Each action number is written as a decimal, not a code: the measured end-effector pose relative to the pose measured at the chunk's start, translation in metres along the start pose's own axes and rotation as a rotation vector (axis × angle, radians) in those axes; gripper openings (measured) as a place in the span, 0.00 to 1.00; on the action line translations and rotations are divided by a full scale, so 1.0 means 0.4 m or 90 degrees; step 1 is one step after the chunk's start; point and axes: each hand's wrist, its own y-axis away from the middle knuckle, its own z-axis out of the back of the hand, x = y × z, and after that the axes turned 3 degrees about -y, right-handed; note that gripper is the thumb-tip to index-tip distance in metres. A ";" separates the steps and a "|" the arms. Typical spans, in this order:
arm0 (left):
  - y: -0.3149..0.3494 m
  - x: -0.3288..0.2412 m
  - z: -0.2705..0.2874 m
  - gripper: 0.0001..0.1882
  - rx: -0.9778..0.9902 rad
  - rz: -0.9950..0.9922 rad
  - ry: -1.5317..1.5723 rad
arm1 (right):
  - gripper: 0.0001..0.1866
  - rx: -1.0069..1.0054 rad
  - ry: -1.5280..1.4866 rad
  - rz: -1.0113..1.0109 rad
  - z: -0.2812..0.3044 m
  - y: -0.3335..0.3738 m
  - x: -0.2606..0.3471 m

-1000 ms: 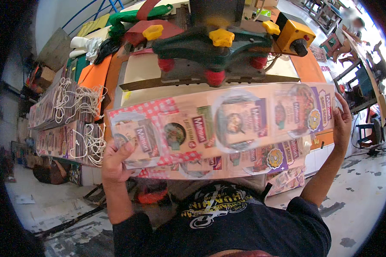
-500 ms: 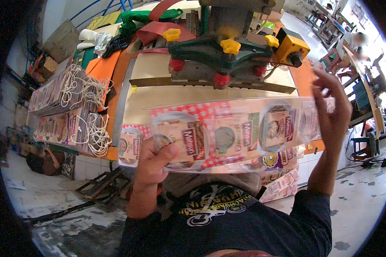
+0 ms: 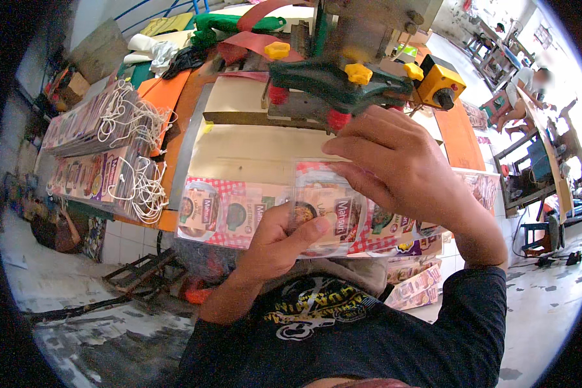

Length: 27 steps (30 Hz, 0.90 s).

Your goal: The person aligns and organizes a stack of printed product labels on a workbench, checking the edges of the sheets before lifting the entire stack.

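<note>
Here's your left hand (image 3: 278,246), clamped on the left end of a printed plastic strip (image 3: 349,223), thumb on top! Up goes the view to your right hand (image 3: 404,161), arched over that strip with fingers bent near its upper edge; whether they grip it, I can't tell. The strip sits right in front of your chest, overlapping a second strip (image 3: 223,213) at the table's edge. Beyond stands the dark green machine (image 3: 339,87), and off left, stacked bundles (image 3: 87,171) trail white cords (image 3: 142,194).
</note>
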 end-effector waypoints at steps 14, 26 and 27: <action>-0.023 0.014 -0.030 0.14 -0.006 -0.029 -0.078 | 0.08 -0.054 0.178 0.092 -0.009 -0.035 0.024; -0.051 0.050 -0.072 0.19 -0.024 -0.144 -0.228 | 0.05 -0.080 -0.038 -0.150 0.040 -0.021 0.007; -0.053 0.048 -0.075 0.19 -0.027 -0.145 -0.243 | 0.06 -0.059 -0.070 -0.149 0.042 -0.017 0.009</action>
